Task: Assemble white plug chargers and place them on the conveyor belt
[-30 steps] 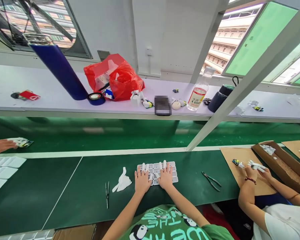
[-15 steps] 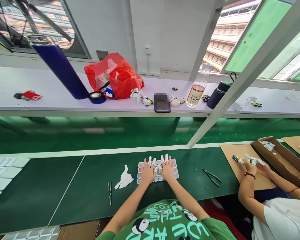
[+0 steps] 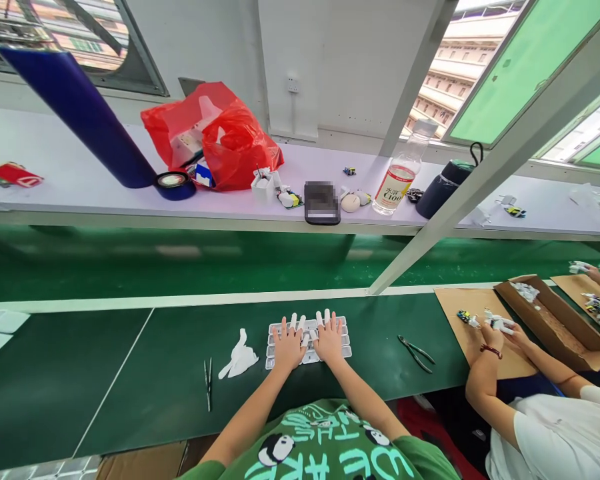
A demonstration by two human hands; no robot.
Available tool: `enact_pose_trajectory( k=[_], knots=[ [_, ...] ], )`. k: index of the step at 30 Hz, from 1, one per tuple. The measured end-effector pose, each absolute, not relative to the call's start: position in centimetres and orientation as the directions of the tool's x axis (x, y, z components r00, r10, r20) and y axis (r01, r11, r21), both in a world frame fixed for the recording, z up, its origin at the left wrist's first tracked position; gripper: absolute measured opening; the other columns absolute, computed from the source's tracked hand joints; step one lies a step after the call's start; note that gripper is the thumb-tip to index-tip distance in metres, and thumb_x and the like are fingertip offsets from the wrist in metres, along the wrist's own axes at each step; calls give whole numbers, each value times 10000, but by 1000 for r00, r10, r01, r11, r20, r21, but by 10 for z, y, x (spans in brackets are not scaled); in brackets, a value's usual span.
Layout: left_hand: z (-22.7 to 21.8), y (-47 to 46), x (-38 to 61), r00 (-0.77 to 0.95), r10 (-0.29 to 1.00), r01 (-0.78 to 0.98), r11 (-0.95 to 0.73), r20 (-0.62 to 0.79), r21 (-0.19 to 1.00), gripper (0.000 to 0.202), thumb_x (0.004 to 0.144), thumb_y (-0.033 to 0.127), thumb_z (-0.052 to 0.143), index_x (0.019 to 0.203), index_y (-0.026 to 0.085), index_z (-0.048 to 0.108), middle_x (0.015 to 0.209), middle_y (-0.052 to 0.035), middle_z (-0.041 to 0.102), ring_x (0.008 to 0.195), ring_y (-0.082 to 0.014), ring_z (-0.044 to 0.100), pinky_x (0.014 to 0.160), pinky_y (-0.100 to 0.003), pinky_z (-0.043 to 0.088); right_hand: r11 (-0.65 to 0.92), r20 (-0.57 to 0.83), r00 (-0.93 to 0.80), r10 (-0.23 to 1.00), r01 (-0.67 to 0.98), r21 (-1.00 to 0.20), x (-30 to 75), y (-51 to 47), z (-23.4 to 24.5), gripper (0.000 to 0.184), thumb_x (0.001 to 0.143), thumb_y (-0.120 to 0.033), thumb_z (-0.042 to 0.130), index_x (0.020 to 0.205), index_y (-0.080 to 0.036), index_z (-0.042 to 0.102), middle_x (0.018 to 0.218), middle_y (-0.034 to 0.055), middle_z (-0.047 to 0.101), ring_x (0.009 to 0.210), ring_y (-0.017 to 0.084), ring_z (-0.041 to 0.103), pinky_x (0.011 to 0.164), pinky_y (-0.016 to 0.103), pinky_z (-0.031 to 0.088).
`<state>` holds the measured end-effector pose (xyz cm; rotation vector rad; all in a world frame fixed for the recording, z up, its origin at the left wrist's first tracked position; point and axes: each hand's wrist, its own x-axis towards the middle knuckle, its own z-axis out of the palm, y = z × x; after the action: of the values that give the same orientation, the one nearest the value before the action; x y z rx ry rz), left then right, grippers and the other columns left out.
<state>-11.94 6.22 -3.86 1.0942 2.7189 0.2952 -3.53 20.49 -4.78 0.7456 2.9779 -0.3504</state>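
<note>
A white tray with rows of small compartments (image 3: 347, 351) lies on the green bench in front of me. My left hand (image 3: 289, 345) rests over its left half, fingers spread and palm down. Over the right half lies my right hand (image 3: 329, 340), its fingers also stretched out. Several fingertips on both hands wear white covers. Neither hand grasps anything; both appear to touch the tray's top. What sits in the compartments under my palms is hidden. Left of the tray is a crumpled white glove or cloth (image 3: 240, 358), and beyond it tweezers (image 3: 209, 385).
Pliers (image 3: 417, 353) lie to the right. A co-worker's hands (image 3: 500, 333) hold a white part over a cardboard sheet (image 3: 453, 303), beside an open cardboard box (image 3: 555, 320). White trays (image 3: 0, 323) are at far left. A slanted post (image 3: 420, 240) rises behind the bench.
The view has shifted slightly, so the bench things sit a little further left. My hands stay spread on the tray. Another person's hand now shows at the far right.
</note>
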Motion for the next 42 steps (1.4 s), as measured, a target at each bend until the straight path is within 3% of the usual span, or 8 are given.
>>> enact_pose_trajectory(
  k=[9, 13, 17, 22, 28, 35, 42],
  knots=[
    [-31, 61, -122, -769, 627, 589, 770, -124, 246, 519, 882, 293, 541, 1368, 139, 634, 1412, -223, 619, 1583, -422, 173, 1241, -662, 143, 854, -76, -886, 458, 462, -239, -29, 202, -38, 493, 989, -365, 507, 1433, -173, 601, 1660, 182, 351, 1601, 387, 104, 1249, 655, 31],
    [-28, 52, -117, -769, 623, 590, 777, -140, 220, 518, 878, 309, 554, 1369, 169, 642, 1400, -208, 628, 1579, -446, 163, 1220, -704, 134, 850, -79, -882, 465, 470, -239, -16, 194, -40, 526, 1006, -443, 490, 1462, -195, 575, 1699, 149, 270, 1599, 407, 81, 1247, 667, 27],
    [-33, 45, -110, -753, 635, 607, 771, -173, 192, 513, 891, 352, 560, 1365, 178, 650, 1398, -211, 630, 1566, -450, 202, 1212, -724, 129, 872, -117, -894, 432, 447, -199, -10, 187, -43, 456, 980, -404, 538, 1354, -173, 660, 1681, 168, 306, 1598, 401, 97, 1260, 640, 10],
    [-40, 44, -108, -748, 648, 623, 760, -141, 185, 503, 894, 374, 567, 1350, 184, 664, 1392, -210, 633, 1569, -464, 168, 1204, -741, 111, 879, -130, -900, 417, 435, -197, -10, 187, -41, 491, 932, -384, 602, 1355, -139, 655, 1685, 188, 280, 1592, 424, 103, 1259, 636, 18],
    [-39, 44, -108, -749, 649, 621, 758, -135, 200, 511, 895, 368, 565, 1351, 159, 663, 1388, -231, 630, 1568, -470, 167, 1202, -746, 108, 881, -133, -898, 421, 439, -179, -10, 187, -40, 501, 926, -374, 602, 1376, -157, 641, 1673, 179, 322, 1595, 399, 124, 1265, 600, 48],
    [-37, 44, -110, -741, 657, 624, 751, -142, 215, 499, 912, 344, 529, 1365, 173, 650, 1417, -218, 617, 1575, -437, 183, 1235, -694, 93, 870, -139, -896, 421, 442, -219, -11, 190, -33, 405, 955, -311, 537, 1309, -163, 665, 1698, 160, 267, 1601, 396, 74, 1246, 656, 6],
    [-36, 48, -109, -663, 734, 687, 674, -145, 272, 476, 923, 337, 533, 1366, 212, 654, 1413, -210, 615, 1573, -445, 185, 1202, -738, 117, 882, -145, -908, 394, 417, -218, -16, 196, -32, 472, 929, -308, 569, 1373, -162, 632, 1699, 158, 272, 1602, 391, 76, 1259, 632, 34]
  ],
)
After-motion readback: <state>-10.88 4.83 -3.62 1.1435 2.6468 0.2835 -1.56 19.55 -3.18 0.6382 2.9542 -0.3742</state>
